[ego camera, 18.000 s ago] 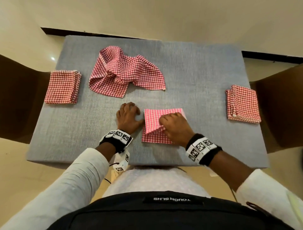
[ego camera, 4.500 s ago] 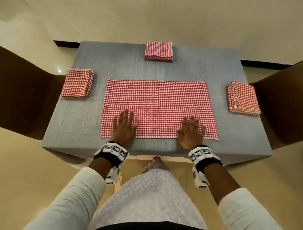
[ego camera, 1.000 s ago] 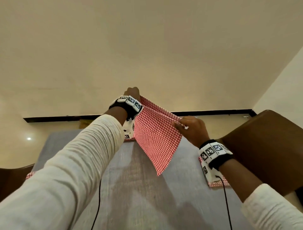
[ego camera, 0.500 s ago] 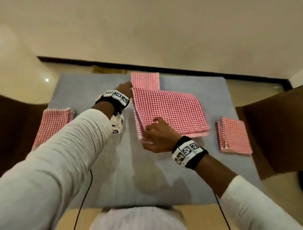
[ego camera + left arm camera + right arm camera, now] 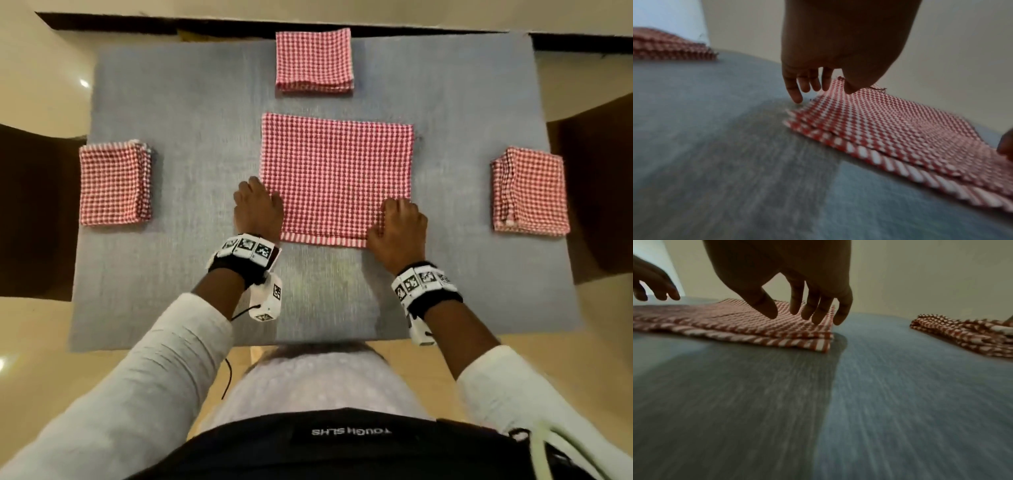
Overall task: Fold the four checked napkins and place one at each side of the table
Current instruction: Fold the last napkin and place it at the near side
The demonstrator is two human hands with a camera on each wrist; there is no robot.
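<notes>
The fourth red-and-white checked napkin (image 5: 335,174), folded in half, lies flat in the middle of the grey table (image 5: 191,102). My left hand (image 5: 258,209) sits at its near-left corner. Its fingers (image 5: 795,95) hang down beside the cloth's left edge, the thumb over the cloth. My right hand (image 5: 399,226) is over the near-right corner, its loosely spread fingers (image 5: 818,314) at the top layer. Neither hand grips the cloth. Folded napkins lie at the left side (image 5: 114,185), the far side (image 5: 313,60) and the right side (image 5: 529,192).
Brown chairs stand against the table's left (image 5: 34,212) and right (image 5: 592,192) sides. Bare grey table surface stretches between the napkin and the near edge (image 5: 325,329), where I stand. Beige floor surrounds the table.
Half a second ago both hands held the half-folded napkin by its left side. It now lies flat, and the hands have let go and moved to its near corners.
</notes>
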